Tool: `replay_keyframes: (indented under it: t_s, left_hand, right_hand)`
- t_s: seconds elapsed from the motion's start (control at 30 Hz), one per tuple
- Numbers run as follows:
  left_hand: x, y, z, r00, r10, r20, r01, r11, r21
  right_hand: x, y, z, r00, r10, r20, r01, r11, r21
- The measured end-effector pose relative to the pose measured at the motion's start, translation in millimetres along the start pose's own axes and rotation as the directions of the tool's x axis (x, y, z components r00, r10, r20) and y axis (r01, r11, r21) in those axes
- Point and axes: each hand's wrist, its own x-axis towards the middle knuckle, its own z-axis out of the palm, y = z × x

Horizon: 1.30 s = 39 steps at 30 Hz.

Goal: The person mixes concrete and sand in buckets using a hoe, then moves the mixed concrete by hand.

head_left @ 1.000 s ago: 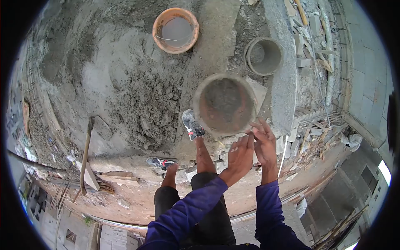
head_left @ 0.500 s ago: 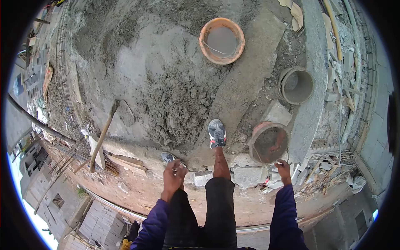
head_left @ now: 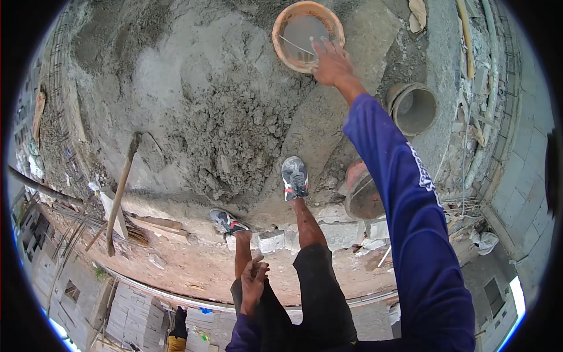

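Note:
My right hand (head_left: 335, 63) reaches over the near right rim of the orange bucket (head_left: 280, 51), its fingers spread above the grey liquid; whether it touches the rim I cannot tell. A thin handle crosses that bucket. My left hand (head_left: 253, 283) hovers near my left knee, fingers loosely curled and apart, with nothing in it. Wet grey mortar (head_left: 226, 146) is heaped on the ground left of my front shoe.
Grey buckets (head_left: 415, 110), stacked together, stand at the right. Partly behind my right sleeve is a reddish bucket (head_left: 365, 199). A hoe (head_left: 120, 190) leans at the left. Stone blocks (head_left: 271, 241) line the edge by my feet. Bamboo and pipes lie far right.
My right hand has moved from beside the reddish bucket up to the orange bucket, arm outstretched. My left hand has dropped lower, towards my knee. The view has shifted somewhat.

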Motion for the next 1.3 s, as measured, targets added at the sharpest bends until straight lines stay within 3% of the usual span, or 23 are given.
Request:
replay_keyframes:
  t_s: [0.03,0.1,0.13,0.2,0.23,0.3,0.37,0.5,0.63,0.7,0.77,0.83,0.93,1.0,1.07,1.1,1.17,1.3]
  left_hand:
    - [-3.7,0.6,5.1,1.0,-0.015,0.016,0.015,1.0,-0.003]
    - [-11.7,0.0,11.7,0.999,-0.023,0.035,0.024,0.999,-0.034]
    - [-14.3,-2.3,14.4,0.999,-0.031,0.036,0.034,0.998,-0.061]
    - [-15.4,-9.5,15.9,0.998,-0.041,0.05,0.045,0.996,-0.079]
    - [-15.0,-13.1,15.7,0.997,-0.059,0.05,0.063,0.994,-0.088]
    - [-13.7,-22.4,10.9,0.997,-0.073,0.037,0.077,0.991,-0.107]
    - [-18.8,-23.2,1.1,0.994,-0.111,0.017,0.112,0.984,-0.142]
    - [-27.2,-12.4,-18.6,0.985,-0.17,-0.033,0.162,0.971,-0.175]
    - [-29.5,-16.5,-45.1,0.986,-0.159,-0.053,0.147,0.972,-0.183]
    - [-28.7,-11.9,-54.9,0.983,-0.16,-0.093,0.147,0.98,-0.133]
    - [-20.5,-15.8,-62.7,0.982,-0.156,-0.105,0.141,0.98,-0.142]
    - [-15.5,-15.1,-70.6,0.983,-0.155,-0.102,0.14,0.98,-0.144]
    - [-8.8,-7.8,-92.2,0.986,-0.128,-0.108,0.113,0.985,-0.133]
    - [-6.4,-4.6,-114.0,0.976,-0.075,-0.206,0.058,0.995,-0.084]
    - [-6.1,-4.3,-140.7,0.959,-0.029,-0.282,0.0,0.995,-0.103]
    - [-5.4,-5.0,-154.3,0.948,-0.011,-0.318,-0.022,0.995,-0.098]
    - [-6.4,-4.9,-180.0,0.924,0.011,-0.383,-0.05,0.995,-0.09]
    - [-5.3,-1.1,-239.6,0.845,0.087,-0.527,-0.143,0.988,-0.066]
  right_hand:
    - [14.6,-2.0,7.0,1.0,0.006,-0.002,-0.006,1.0,-0.017]
    - [36.8,-3.6,10.9,0.948,0.075,0.311,-0.049,0.995,-0.088]
    - [44.1,-0.9,5.9,0.949,0.075,0.306,-0.046,0.994,-0.102]
    - [55.7,7.2,-7.0,0.912,0.082,0.403,-0.187,0.955,0.228]
    - [61.3,13.6,-20.3,0.913,0.078,0.4,-0.178,0.959,0.221]
    - [71.0,31.4,-56.7,0.953,0.088,0.289,-0.22,0.859,0.463]
    - [65.5,48.4,-77.2,0.98,0.09,0.178,-0.172,0.832,0.527]
    - [3.6,43.6,-144.7,0.968,0.103,0.229,-0.179,0.924,0.339]
    - [-36.1,74.8,-171.8,0.985,0.085,0.147,-0.109,0.981,0.159]
    - [-48.8,88.3,-169.9,0.991,0.043,0.127,-0.076,0.962,0.261]
    - [-51.0,119.2,-149.3,0.987,-0.089,0.13,0.053,0.964,0.26]
    - [-57.6,141.9,-114.8,0.976,-0.21,-0.06,0.217,0.895,0.389]
    - [-62.2,177.5,-96.2,0.976,-0.211,0.056,0.191,0.95,0.248]
    - [-71.1,211.6,-82.0,0.984,-0.164,0.065,0.15,0.972,0.18]
    - [-85.8,226.4,-83.6,0.986,-0.009,0.164,-0.013,0.991,0.134]
    - [-91.9,230.2,-83.9,0.986,-0.021,0.163,-0.001,0.991,0.134]
    - [-101.7,230.9,-81.6,0.972,0.108,0.208,-0.104,0.994,-0.029]
    - [-112.5,204.4,-84.0,0.948,0.033,0.317,0.027,0.983,-0.182]
